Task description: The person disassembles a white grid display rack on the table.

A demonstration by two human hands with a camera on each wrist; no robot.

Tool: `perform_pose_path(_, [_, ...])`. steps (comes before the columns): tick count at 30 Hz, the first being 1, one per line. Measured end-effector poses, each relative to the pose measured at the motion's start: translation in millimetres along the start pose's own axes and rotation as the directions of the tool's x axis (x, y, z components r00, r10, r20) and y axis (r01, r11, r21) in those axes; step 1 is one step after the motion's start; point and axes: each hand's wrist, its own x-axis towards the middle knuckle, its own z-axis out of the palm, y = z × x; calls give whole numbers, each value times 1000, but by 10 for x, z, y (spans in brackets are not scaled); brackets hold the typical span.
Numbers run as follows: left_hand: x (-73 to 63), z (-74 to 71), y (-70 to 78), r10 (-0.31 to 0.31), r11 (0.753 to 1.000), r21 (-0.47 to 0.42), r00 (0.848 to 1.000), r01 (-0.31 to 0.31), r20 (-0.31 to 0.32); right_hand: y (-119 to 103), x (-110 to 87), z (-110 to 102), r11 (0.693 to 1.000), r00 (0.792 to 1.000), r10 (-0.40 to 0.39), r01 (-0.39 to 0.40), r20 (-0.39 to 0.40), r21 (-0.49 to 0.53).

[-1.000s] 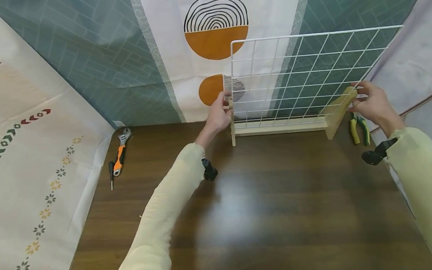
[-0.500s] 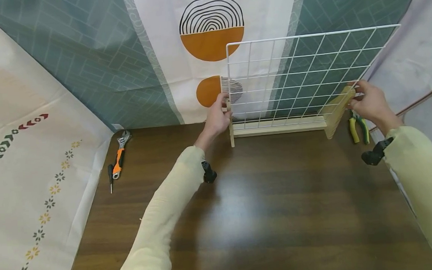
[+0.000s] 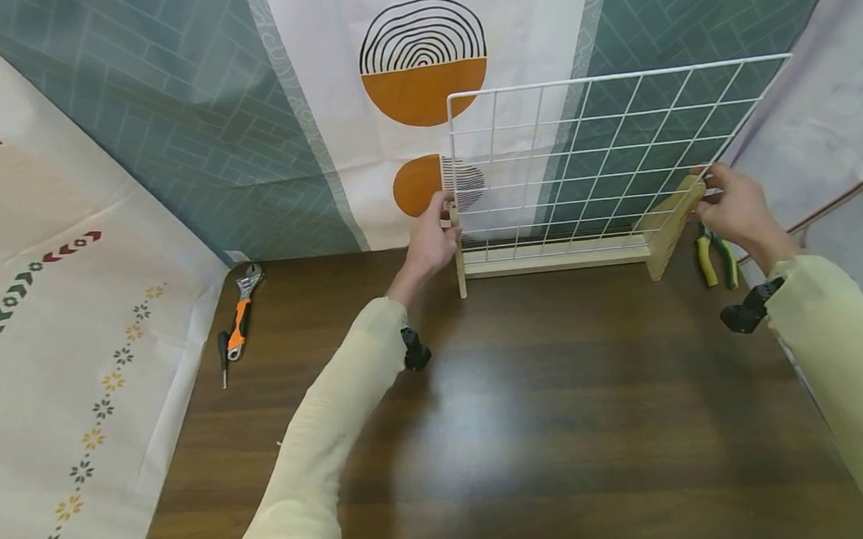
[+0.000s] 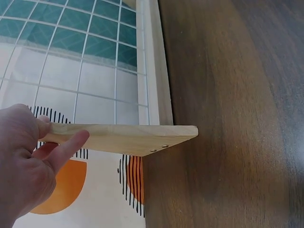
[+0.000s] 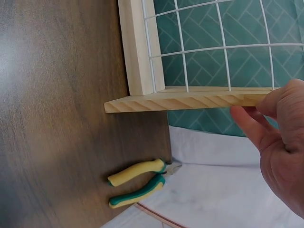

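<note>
A white wire grid (image 3: pixel 604 157) stands upright in a pale wooden frame near the patterned back cloth. The frame's bottom crossbar (image 3: pixel 558 258) joins two slanted wooden side panels. My left hand (image 3: pixel 430 243) pinches the upper part of the left side panel (image 4: pixel 118 133), where two screw heads show low on its outer face. On the other end, my right hand (image 3: pixel 741 208) grips the top of the right side panel (image 5: pixel 190 100) between thumb and fingers. Some fingertips of both hands are hidden behind the panels.
Pliers (image 3: pixel 716 259) with yellow-green handles lie just right of the frame. Far left on the dark wooden floor (image 3: pixel 533 429) are an adjustable wrench (image 3: pixel 241 312) with an orange handle and a black screwdriver (image 3: pixel 224 355). Cloths hang on the left, back and right.
The wire grid and both hands appear slightly further left in the head view, partly through a small camera shift. Both hands keep their hold on the side panels.
</note>
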Motion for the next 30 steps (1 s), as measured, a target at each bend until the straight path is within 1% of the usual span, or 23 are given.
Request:
perform_pose_path(4, [-36, -33, -1, 21, 1000, -10, 1000, -22, -9, -34, -18, -11, 1000, 1000, -9, 9, 1, -9])
perform_pose_path(9, [-90, -63, -27, 33, 999, -17, 999, -33, -12, -71, -63, -9, 1000, 1000, -18, 18, 17, -4])
perform_pose_path(13, [-140, -82, -54, 37, 999, 3, 999, -37, -14, -94, -99, 7, 999, 999, -37, 37, 24, -13])
perform_pose_path(19, [-200, -120, -60, 65, 998, 19, 998, -64, -21, -130, -144, 16, 999, 999, -43, 44, 20, -21])
perform_pose_path(25, [-279, -151, -80, 53, 998, 47, 998, -51, -35, -151, -167, 48, 999, 998, -47, 47, 41, 1])
perform_pose_path(30, [-340, -177, -115, 73, 996, 61, 996, -70, -52, -163, -188, 80, 998, 998, -55, 55, 43, -14])
